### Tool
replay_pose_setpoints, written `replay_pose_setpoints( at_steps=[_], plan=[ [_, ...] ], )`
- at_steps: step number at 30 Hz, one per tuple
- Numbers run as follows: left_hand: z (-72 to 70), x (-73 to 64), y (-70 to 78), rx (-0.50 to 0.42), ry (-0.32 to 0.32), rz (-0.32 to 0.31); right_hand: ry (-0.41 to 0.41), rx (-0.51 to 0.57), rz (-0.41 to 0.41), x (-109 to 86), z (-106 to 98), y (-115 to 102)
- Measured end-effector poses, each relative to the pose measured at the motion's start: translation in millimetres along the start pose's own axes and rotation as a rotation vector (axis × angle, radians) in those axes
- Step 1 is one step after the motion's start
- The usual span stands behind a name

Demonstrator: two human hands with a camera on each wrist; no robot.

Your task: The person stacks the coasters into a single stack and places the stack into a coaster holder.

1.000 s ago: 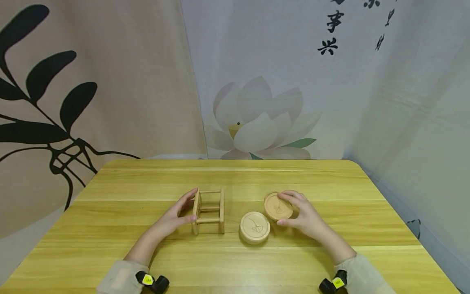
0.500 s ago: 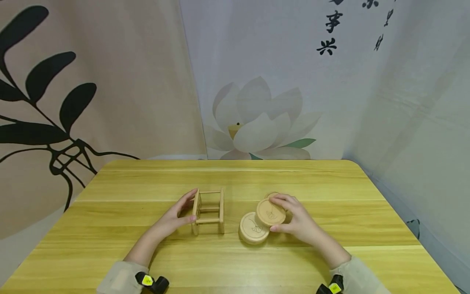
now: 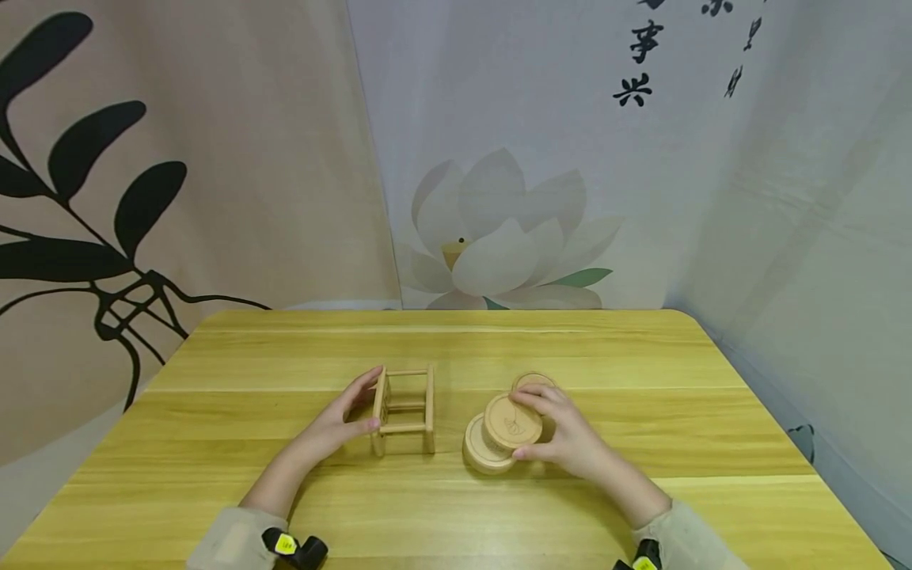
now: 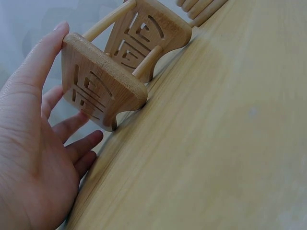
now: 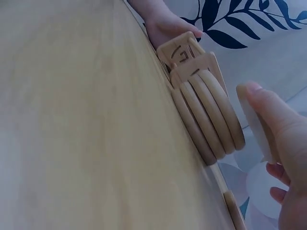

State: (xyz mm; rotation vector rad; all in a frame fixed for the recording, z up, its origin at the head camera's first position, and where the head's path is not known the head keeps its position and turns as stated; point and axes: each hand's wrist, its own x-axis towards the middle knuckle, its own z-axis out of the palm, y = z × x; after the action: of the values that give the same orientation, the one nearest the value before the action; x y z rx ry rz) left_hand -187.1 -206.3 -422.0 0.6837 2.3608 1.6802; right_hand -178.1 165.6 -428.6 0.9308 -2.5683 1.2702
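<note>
A small wooden coaster rack (image 3: 406,428) with cut-out side panels (image 4: 93,84) stands on the table. My left hand (image 3: 340,416) holds its left panel between thumb and fingers. My right hand (image 3: 573,439) pinches a round wooden coaster (image 3: 513,420) by its edge, engraved face up. In the head view this coaster overlaps a coaster stack (image 3: 476,451). The right wrist view shows a gap between the held coaster (image 5: 256,127) and the several stacked coasters (image 5: 206,115). Another coaster (image 3: 533,378) lies on the table behind, partly hidden by the right hand.
The wooden table (image 3: 299,348) has rounded far corners. Behind it hang pale cloth backdrops (image 3: 541,95) printed with a lotus, dark leaves and writing. Each wrist carries a small black camera (image 3: 311,552) near the sleeve.
My right hand has lifted the coaster from the rear spot and carried it left and nearer, over the stack. This uncovered another coaster behind. My left hand and the rack stay put.
</note>
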Motion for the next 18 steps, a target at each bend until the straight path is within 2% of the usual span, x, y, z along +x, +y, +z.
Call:
replay_pose_setpoints(
  at_steps=[18],
  plan=[
    [0.3, -0.1, -1.0, 0.010, 0.006, -0.002, -0.063, 0.011, 0.008, 1.3, 16.1, -2.2]
  ],
)
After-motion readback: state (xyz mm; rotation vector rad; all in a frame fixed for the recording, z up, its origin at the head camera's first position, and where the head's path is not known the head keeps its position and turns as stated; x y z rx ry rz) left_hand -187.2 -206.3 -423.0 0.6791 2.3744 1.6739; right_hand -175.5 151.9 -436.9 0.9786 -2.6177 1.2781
